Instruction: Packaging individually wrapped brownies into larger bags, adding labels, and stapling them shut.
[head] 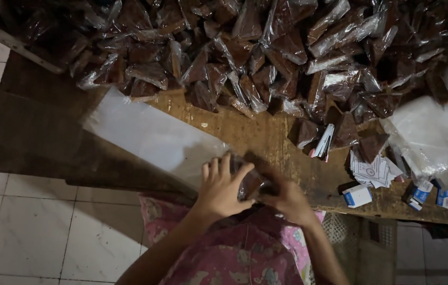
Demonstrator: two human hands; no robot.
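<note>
Working at the near edge of a worn wooden table (266, 137), a person's left hand (221, 187) and right hand (290, 200) met close together, both gripping one small clear-wrapped brown packet (250, 182). Beyond it rose a heap of similar wrapped packets (245, 53); paper labels (374, 171) lay right of the packet.

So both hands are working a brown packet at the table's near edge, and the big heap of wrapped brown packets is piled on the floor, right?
Not quite. In the head view the heap of wrapped packets lies on the wooden table, not the floor. The rest holds: left hand and right hand work a brown packet.
</note>
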